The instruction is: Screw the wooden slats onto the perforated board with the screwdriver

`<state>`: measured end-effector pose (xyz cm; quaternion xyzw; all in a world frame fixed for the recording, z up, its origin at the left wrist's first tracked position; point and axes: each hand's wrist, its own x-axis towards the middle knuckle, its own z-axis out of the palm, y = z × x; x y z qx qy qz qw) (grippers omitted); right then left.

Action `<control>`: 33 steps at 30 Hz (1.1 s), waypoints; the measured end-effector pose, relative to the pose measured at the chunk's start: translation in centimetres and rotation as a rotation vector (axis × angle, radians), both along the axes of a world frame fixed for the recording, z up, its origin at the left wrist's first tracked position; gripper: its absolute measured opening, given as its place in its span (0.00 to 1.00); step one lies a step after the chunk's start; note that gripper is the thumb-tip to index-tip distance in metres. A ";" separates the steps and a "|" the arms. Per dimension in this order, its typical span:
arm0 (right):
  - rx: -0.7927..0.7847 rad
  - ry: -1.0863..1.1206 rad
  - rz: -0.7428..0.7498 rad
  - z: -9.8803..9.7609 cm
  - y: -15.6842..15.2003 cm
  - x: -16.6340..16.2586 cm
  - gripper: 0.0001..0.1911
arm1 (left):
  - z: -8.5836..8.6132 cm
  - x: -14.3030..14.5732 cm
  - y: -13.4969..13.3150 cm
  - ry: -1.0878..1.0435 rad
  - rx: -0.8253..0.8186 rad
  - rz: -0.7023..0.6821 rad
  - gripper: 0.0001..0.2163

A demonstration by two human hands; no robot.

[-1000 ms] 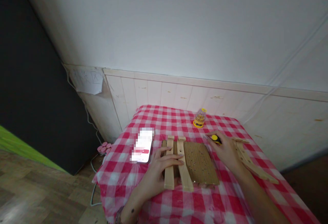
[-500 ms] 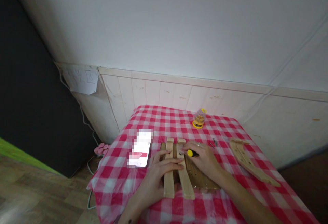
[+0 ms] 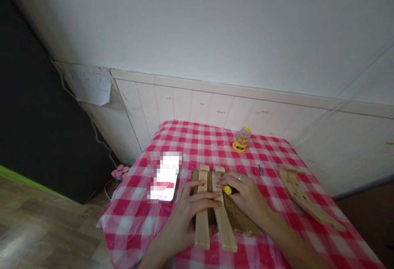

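Two pale wooden strips, a left strip (image 3: 202, 228) and a right strip (image 3: 227, 230), lie side by side over a brown wooden board (image 3: 243, 219). My left hand (image 3: 189, 205) grips both strips, its fingers laid across them and part of it showing beneath. In my right hand (image 3: 244, 189) is a screwdriver with a yellow-ended dark handle (image 3: 228, 189), held slanting under the palm. The right fingertips touch the right strip near its upper end. The screwdriver's tip is not visible.
A phone (image 3: 168, 178) lies left of the board on the checked tablecloth (image 3: 135, 211). Behind stands a clear, yellow-based bit holder (image 3: 242, 139). Several screws (image 3: 261, 170) lie to the right, beside a curved wooden piece (image 3: 308, 199) with holes. A panelled wall (image 3: 209, 104) borders the table.
The view has shifted slightly. My right fingertips have closed in over the hole in the right strip, and the yellow handle end sits a little lower. My left hand keeps its hold.
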<state>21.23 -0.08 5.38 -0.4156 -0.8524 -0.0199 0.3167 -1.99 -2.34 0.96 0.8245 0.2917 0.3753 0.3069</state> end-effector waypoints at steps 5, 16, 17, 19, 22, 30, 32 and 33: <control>0.011 -0.041 -0.010 0.1 -0.2 0.0 0.14 | -0.1 0.0 -0.1 -0.023 0.021 -0.007 0.17; 0.072 -0.125 0.062 0.0 -0.4 -0.3 0.16 | 0.7 0.0 -0.1 0.012 -0.050 -0.012 0.19; 0.077 -0.127 0.056 -0.1 -0.4 -0.4 0.16 | 0.6 0.1 -0.1 0.012 -0.045 -0.012 0.19; 0.094 -0.116 0.031 -0.1 -0.5 -0.4 0.16 | 0.6 0.0 0.0 0.015 -0.035 -0.008 0.20; 0.107 -0.088 0.014 0.0 -0.6 -0.2 0.15 | 0.5 -0.1 0.1 0.025 -0.015 -0.005 0.19; 0.019 0.012 -0.022 -0.2 -0.6 0.2 0.11 | 0.7 0.0 0.1 0.030 0.010 -0.001 0.18; 0.012 0.026 -0.020 -0.3 -0.6 0.2 0.10 | 0.8 0.0 0.1 0.037 -0.007 0.000 0.19; 0.013 0.025 -0.018 -0.3 -0.6 0.2 0.11 | 0.9 0.0 0.1 0.039 -0.010 -0.005 0.19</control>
